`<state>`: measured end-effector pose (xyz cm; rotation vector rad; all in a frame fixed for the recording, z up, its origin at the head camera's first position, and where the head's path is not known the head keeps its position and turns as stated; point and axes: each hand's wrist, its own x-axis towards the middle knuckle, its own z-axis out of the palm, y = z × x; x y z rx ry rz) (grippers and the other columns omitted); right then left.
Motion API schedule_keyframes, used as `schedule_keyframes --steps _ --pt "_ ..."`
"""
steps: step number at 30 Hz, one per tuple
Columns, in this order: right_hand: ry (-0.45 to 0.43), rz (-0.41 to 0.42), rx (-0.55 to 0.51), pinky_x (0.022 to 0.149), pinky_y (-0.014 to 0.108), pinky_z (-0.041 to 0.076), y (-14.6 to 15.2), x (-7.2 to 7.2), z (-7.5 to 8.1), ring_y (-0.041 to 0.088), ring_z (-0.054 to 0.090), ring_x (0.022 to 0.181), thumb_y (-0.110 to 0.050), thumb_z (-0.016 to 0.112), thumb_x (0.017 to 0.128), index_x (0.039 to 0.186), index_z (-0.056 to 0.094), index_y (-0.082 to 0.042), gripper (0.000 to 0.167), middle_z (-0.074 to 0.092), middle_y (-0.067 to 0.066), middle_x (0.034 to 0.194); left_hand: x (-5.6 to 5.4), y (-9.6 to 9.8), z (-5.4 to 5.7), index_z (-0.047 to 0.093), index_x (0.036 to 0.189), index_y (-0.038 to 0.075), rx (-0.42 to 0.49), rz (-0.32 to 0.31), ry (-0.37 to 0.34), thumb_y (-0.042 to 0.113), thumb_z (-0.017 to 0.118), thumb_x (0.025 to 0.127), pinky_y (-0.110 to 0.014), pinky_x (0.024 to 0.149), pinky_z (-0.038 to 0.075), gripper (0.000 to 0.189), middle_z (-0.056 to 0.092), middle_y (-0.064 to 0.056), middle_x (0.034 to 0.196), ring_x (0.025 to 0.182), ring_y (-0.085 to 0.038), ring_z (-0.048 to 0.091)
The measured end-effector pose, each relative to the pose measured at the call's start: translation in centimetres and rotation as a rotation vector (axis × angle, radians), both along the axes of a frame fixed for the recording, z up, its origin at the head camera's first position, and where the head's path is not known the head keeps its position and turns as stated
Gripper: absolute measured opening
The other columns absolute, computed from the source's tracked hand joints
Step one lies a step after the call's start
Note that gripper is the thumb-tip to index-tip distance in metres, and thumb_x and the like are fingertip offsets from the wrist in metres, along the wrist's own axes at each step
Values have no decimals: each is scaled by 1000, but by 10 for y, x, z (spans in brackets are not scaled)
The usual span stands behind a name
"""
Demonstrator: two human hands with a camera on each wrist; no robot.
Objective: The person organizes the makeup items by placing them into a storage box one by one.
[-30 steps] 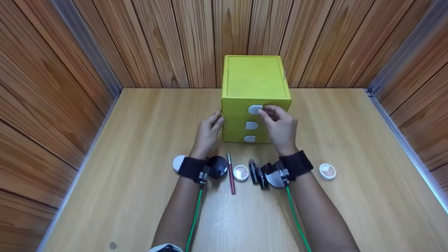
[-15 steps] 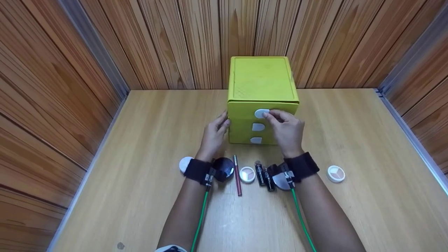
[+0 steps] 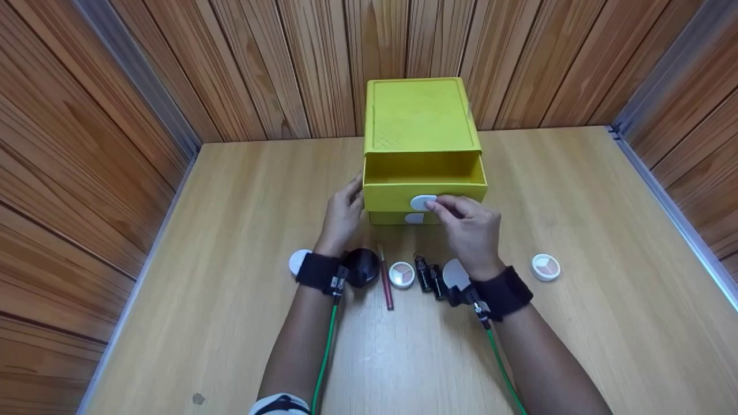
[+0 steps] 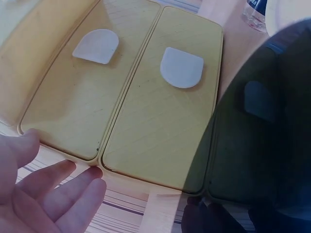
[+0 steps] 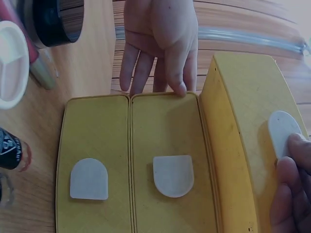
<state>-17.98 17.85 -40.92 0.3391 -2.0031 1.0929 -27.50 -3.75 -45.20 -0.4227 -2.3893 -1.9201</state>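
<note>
A yellow-green drawer unit (image 3: 424, 115) stands at the back of the table, its top drawer (image 3: 387, 200) pulled partway out with the inside showing. My right hand (image 3: 473, 230) pinches that drawer's white tab handle (image 3: 422, 202) between thumb and fingers, seen closer in the right wrist view at the handle (image 5: 279, 128). Against the unit's left side rests my left hand (image 3: 340, 222), its fingers extended along the edge. In the left wrist view, the two lower drawer fronts (image 4: 155, 126) are flush, each with a white tab.
In front of the unit lie a slim red tube (image 3: 387, 285), a round three-colour compact (image 3: 402, 275), small black bottles (image 3: 423, 274) and a dark round item (image 3: 363, 268). Another compact (image 3: 545, 268) lies to the right, a white disc (image 3: 298, 261) by the left wrist. Wooden panels (image 3: 323, 63) enclose the table.
The top drawer has come out toward me, drawn by my right hand on its handle; it was closed a second ago. My left hand stays at the unit's side.
</note>
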Motion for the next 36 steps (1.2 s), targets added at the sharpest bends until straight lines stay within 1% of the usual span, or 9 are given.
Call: schedule_keyframes --steps 3,6,10,15,20,25,30,32,36 --pt "25 10 13 66 14 51 -1 8 0 17 68 72 -13 82 79 90 78 -3 15 73 4 83 0 -1 0 42 147 17 -6 3 15 15 48 104 -24 105 36 43 42 -3 149 134 -13 39" --pt "43 18 25 66 12 49 -2 16 0 18 68 70 -10 83 78 89 78 -2 14 73 5 82 1 -1 1 43 147 19 -4 5 5 17 49 104 -24 106 34 44 41 0 150 135 -11 38" --pt "64 16 51 62 11 46 -2 23 1 17 66 66 -8 83 78 88 78 -2 13 73 5 80 1 0 3 43 147 22 18 -4 2 20 51 103 -25 107 34 45 40 3 150 135 -9 37" --pt "66 12 88 58 13 44 -2 31 -2 13 62 62 -8 83 78 87 78 -2 13 72 5 78 2 0 2 41 147 23 41 -19 14 24 52 102 -24 106 35 46 39 4 151 135 -7 36" --pt "48 15 99 60 12 46 -2 39 -6 12 63 63 -9 82 79 89 78 -2 14 73 4 80 4 1 0 40 147 26 88 -34 0 26 51 101 -22 105 34 47 36 5 152 136 -6 34" --pt "45 16 93 60 11 44 -3 42 -9 13 62 63 -8 82 79 89 77 -1 12 72 4 80 4 3 1 37 149 27 98 -41 -20 22 51 102 -22 104 36 49 32 7 154 137 -9 32" --pt "54 14 83 58 12 43 -2 42 -10 12 61 63 -7 81 79 89 77 -1 12 72 4 80 2 4 1 37 149 18 77 -40 12 16 50 102 -22 104 36 49 33 -3 155 137 -12 35" --pt "58 16 93 57 12 43 -1 43 -10 12 61 62 -6 81 79 89 77 -1 12 72 4 80 3 4 1 38 149 17 83 -41 24 15 51 102 -21 104 36 49 34 -4 154 136 -12 36" --pt "55 21 117 57 13 43 2 45 -10 12 61 61 -7 81 80 90 78 -2 12 72 4 80 4 3 0 40 148 20 93 -37 33 16 51 102 -22 103 38 48 36 0 153 135 -11 38"
